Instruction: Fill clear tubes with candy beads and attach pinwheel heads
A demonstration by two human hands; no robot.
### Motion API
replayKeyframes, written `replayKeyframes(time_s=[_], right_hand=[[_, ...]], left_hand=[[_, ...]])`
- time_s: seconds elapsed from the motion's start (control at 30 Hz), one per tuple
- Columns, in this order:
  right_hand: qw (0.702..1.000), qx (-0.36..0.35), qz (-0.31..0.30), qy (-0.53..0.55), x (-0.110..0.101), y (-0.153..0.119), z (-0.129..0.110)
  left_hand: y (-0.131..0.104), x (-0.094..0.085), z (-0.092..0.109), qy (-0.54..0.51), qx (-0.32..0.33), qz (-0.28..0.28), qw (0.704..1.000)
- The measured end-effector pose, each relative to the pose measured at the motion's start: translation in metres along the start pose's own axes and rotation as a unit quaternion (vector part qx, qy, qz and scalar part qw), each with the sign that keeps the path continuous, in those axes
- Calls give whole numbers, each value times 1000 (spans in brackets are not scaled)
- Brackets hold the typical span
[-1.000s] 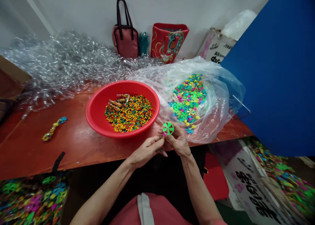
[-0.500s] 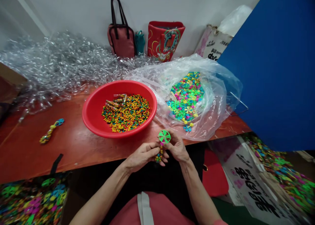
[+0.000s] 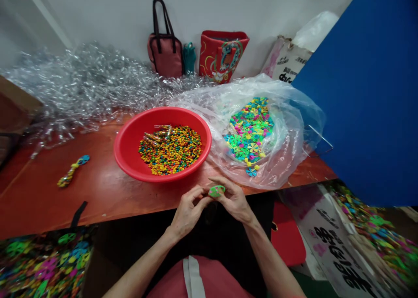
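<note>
A green pinwheel top (image 3: 216,191) sits between my hands at the table's front edge, its disc seen tilted. My right hand (image 3: 235,201) pinches it from the right. My left hand (image 3: 191,209) has thumb and fingers pressed together at its left side; the tube below the disc is hidden. Just behind my hands stands a red basin (image 3: 127,159) of small coloured balls (image 3: 176,154), with a few clear tubes (image 3: 156,137) on top. A plastic bag (image 3: 281,159) of coloured pinwheel pieces (image 3: 248,132) lies to the right.
A filled tube with a blue pinwheel (image 3: 73,171) lies on the red table (image 3: 107,202) at left. Clear empty tubes (image 3: 85,80) are heaped behind. Two bags (image 3: 166,56) stand by the wall. A blue panel (image 3: 365,98) rises at right. Boxes of finished pieces (image 3: 48,263) flank the table below.
The green pinwheel has tipped from facing the camera to a flatter angle, and its ball-filled tube has gone out of sight. The whole view has shifted slightly.
</note>
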State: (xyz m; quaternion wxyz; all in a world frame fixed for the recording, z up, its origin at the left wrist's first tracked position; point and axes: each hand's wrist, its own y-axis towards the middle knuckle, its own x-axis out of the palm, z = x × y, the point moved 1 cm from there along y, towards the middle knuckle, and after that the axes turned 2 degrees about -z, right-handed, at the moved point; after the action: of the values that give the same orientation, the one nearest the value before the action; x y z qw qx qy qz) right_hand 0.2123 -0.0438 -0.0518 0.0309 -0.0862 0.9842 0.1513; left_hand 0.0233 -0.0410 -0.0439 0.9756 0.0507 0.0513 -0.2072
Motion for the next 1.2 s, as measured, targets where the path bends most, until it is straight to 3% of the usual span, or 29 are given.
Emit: replayKeyframes(time_s=[0.07,0.13,0.23,0.3,0.37,0.43,0.5,0.57,0.63,0.7,0.77,0.83,0.9,1.03,1.13,1.2], right_hand=[[988,-48,-25,-141,-29,-1,-2],[959,-98,39,-264,-71,-2,4],[885,-113,109,-438,-140,-3,32],[850,-104,99,-507,-174,-4,58],[836,-98,88,-533,-195,-5,82],[836,-104,78,-534,-202,-4,97],[840,-114,73,-525,-201,-2,100],[849,-118,80,-509,-195,0,93],[862,-109,106,-484,-186,1,80],[876,-86,144,-451,-175,-1,66],[893,-63,176,-409,-162,-5,56],[914,-49,202,-349,-151,-11,52],[933,-31,230,-276,-142,-17,53],[951,27,302,-60,-126,-22,60],[942,55,313,106,-107,-11,53],[936,55,299,176,-91,4,42]], left_hand=[[-16,-9,-5,6,8,29,1000],[-38,-28,-16,19,5,98,995],[-75,-80,-38,59,-26,281,958],[-95,-124,-48,97,-55,400,910],[-108,-168,-45,145,-62,489,858],[-109,-204,-28,227,-49,504,832],[-97,-224,3,365,-2,509,780],[-70,-229,37,446,65,484,750],[-26,-221,64,441,109,409,792],[31,-208,76,440,112,298,839],[92,-194,74,463,59,191,863],[144,-185,62,488,-36,114,864],[181,-180,47,490,-74,86,864],[208,-179,33,471,-102,61,874],[202,-177,45,435,-93,46,894],[186,-171,61,363,-66,29,929]])
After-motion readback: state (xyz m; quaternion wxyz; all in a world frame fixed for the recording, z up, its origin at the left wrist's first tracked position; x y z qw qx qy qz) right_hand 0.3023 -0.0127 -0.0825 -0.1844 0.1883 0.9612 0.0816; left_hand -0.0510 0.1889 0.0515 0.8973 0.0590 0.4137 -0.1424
